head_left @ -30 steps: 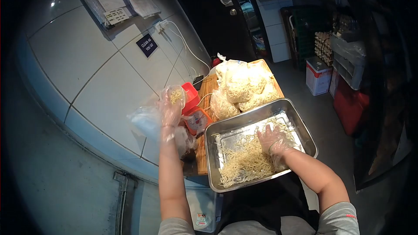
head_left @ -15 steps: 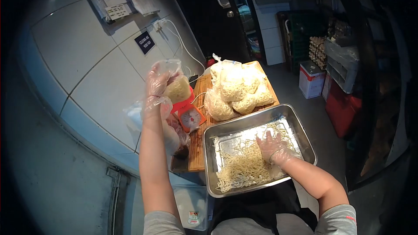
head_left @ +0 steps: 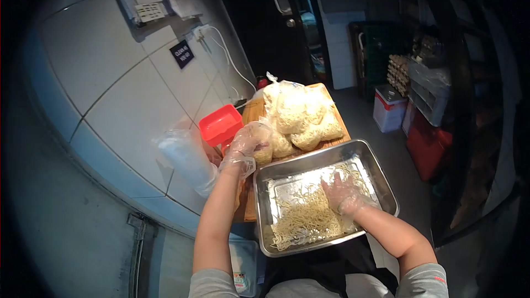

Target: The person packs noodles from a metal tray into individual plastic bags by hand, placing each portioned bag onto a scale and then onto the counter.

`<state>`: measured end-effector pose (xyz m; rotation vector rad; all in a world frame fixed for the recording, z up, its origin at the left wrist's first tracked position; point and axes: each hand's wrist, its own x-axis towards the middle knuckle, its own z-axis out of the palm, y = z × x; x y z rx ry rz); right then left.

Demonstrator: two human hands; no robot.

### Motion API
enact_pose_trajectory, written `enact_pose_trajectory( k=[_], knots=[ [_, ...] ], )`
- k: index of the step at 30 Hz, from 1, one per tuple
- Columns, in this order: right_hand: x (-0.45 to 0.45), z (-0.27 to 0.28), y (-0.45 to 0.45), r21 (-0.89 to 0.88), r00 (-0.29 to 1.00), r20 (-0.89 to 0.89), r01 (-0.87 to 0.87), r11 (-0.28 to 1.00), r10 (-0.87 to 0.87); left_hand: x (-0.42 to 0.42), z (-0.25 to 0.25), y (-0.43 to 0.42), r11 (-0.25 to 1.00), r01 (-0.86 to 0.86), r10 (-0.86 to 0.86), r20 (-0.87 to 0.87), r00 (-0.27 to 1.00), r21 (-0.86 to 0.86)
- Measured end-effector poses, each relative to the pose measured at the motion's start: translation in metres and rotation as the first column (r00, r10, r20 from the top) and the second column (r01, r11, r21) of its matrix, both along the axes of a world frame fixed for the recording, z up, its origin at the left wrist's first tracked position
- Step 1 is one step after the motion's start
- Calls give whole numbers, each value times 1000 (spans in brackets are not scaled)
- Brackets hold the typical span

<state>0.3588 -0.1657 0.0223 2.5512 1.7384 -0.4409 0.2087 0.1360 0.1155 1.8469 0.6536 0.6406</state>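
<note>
My left hand, in a clear plastic glove, is closed on a clear bag of noodles at the upper left corner of the metal tray. Loose noodles lie in that tray. My gloved right hand rests on them with its fingers spread. Beyond the tray, several filled noodle bags are piled on a wooden board. A red container sits to the left of my left hand. The orange scale seen earlier is mostly hidden behind that hand.
A roll of clear plastic bags stands by the tiled wall at left. A clear plastic box is below the board. On the floor at right are a white tin, a red box and stacked egg trays.
My left hand has carried the bag of noodles from the red container, rightward and down to the bag pile. The container shows uncovered. My right hand stays in the tray.
</note>
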Motion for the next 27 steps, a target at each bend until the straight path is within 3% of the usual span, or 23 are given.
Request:
enact_pose_trajectory(
  k=[1, 3, 4, 5, 6, 7, 9, 12, 15, 16, 18, 19, 20, 21, 22, 24, 25, 27],
  knots=[
    [2, -6, 2, 18, 1000, -9, -7, 1000, 7, 9, -35, 28, 975, 51, -46, -27, 999, 218],
    [9, -22, 13, 48, 999, -31, -15, 999, 17, 14, -65, 41, 900, 13, 7, -45, 999, 435],
    [12, -31, 19, 47, 998, 35, -60, 997, 59, 17, -67, 34, 844, -12, 45, -47, 998, 536],
    [17, -40, 24, 43, 989, 102, -111, 993, 106, 15, -69, 26, 888, -134, 159, -20, 987, 439],
    [12, -6, 25, -39, 991, 45, -128, 991, 129, 7, -61, 10, 822, -84, 188, -129, 974, 564],
    [13, -9, 35, -21, 998, 16, -68, 997, 68, 0, -52, -8, 737, -21, 230, -222, 947, 675],
    [9, 9, 46, -12, 995, -87, 40, 999, -41, -26, -20, -87, 618, -50, 375, -239, 896, 784],
    [15, 23, 71, -127, 992, -119, -53, 990, 38, -80, -24, -150, 733, -122, 359, -228, 905, 669],
    [59, 27, 79, 62, 894, -417, -154, 986, 166, -132, -72, -180, 821, -196, 328, -162, 931, 535],
    [75, 21, 77, 191, 930, -317, -127, 973, 184, -135, -80, -192, 920, -265, 294, -59, 954, 290],
    [104, -3, 87, -34, 945, -57, -323, 946, 321, -132, -90, -217, 934, -252, 297, 158, 942, -251],
    [92, 18, 83, -161, 913, 60, -390, 907, 403, -131, -95, -218, 914, -287, 341, 162, 926, -289],
    [66, 31, 69, -56, 979, -164, 115, 992, -123, -130, -103, -215, 891, -318, 384, 166, 908, -323],
    [47, 21, 66, 1, 979, -168, 120, 993, -118, -128, -110, -211, 867, -347, 426, 170, 889, -357],
    [32, 10, 66, 57, 979, -171, 124, 991, -113, -127, -114, -204, 898, -350, 392, 125, 911, -268],
    [7, 1, 82, 50, 942, -326, -72, 996, 84, -117, -102, -205, 918, -276, 331, 165, 929, -285],
    [5, -1, 83, 191, 846, -444, -232, 954, 294, -114, -99, -206, 926, -244, 305, 187, 934, -288],
    [-7, 36, 80, 161, 658, -704, -219, 962, 267, -112, -120, -203, 937, -199, 296, 351, 888, -286]
  ],
)
